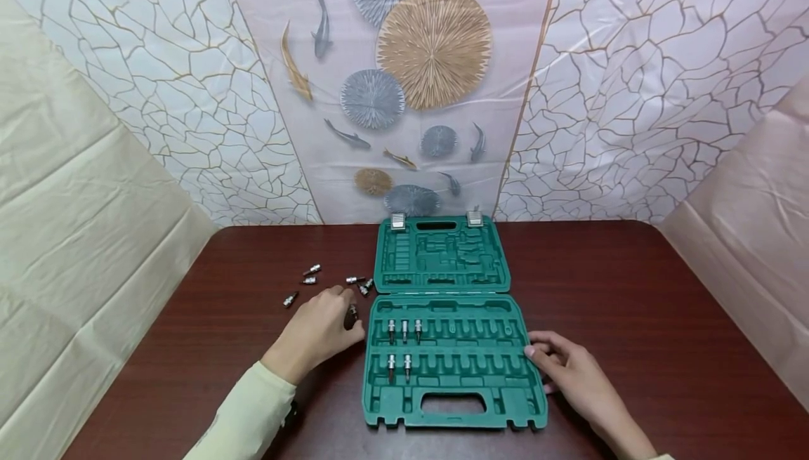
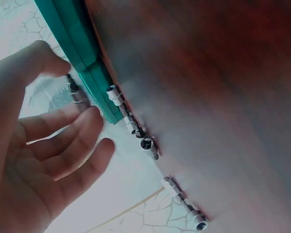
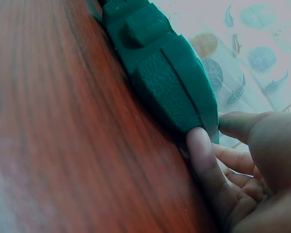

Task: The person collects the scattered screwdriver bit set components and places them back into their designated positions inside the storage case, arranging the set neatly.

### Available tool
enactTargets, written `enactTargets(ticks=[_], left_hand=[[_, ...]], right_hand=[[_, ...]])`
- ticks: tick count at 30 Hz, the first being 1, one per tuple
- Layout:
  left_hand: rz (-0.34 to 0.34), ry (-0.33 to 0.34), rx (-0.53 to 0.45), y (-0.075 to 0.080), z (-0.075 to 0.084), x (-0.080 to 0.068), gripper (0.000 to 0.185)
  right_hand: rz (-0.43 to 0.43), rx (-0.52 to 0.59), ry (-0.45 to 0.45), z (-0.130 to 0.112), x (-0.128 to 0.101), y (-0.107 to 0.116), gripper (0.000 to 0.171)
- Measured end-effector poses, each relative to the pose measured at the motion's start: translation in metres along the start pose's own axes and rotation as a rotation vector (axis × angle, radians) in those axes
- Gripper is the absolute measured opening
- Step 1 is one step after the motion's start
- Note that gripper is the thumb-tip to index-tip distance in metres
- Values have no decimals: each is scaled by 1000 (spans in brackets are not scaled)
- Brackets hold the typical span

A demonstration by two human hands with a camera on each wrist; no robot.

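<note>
My left hand [image 1: 322,323] is just left of the green tool case [image 1: 442,380], over the table. Its thumb and fingers pinch a bit socket [image 2: 77,94], dark tip toward the thumb. In the head view this piece is mostly hidden by the hand. At the case's right edge, my right hand [image 1: 578,376] grips the tray's rim, thumb on top; the right wrist view shows a fingertip [image 3: 200,141] against the side wall. The case lies open. Three bit sockets [image 1: 404,331] sit in its upper row and two bit sockets [image 1: 399,367] in the lower, at the left.
Several loose bit sockets [image 1: 309,280] lie on the dark red table [image 1: 253,256] beyond my left hand, some close to the case hinge. The lid [image 1: 442,256] with two metal latches [image 1: 475,218] leans back near the patterned wall covering [image 1: 436,130].
</note>
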State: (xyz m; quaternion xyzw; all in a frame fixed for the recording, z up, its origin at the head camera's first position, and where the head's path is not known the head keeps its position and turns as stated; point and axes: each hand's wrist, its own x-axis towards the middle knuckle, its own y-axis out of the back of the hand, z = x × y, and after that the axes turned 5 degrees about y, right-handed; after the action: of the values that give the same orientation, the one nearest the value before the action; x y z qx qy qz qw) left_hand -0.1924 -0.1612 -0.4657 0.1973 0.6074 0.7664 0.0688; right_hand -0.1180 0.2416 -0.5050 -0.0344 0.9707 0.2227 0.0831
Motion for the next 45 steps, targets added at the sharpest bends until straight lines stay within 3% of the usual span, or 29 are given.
enactTargets(ticks=[4,8,13,22,30,45], left_hand=[[71,-42,4,3,7,-6,28],[72,-49,-80,5,15,-10,28],[40,-39,-189,8,25,-14,27],[-45,-37,-287,8,35,-17,28],[-121,-49,-281,5,45,-18,28],[-191,-129,-278,0,64,-17,28]], right_hand=[[2,-7,-2,0,0,0,58],[1,-10,-7,1,0,0,58],[-2,-7,-7,0,0,0,57],[2,-14,1,0,2,-1,57],[6,-20,1,0,2,-1,58],[6,-12,14,-1,0,-1,57]])
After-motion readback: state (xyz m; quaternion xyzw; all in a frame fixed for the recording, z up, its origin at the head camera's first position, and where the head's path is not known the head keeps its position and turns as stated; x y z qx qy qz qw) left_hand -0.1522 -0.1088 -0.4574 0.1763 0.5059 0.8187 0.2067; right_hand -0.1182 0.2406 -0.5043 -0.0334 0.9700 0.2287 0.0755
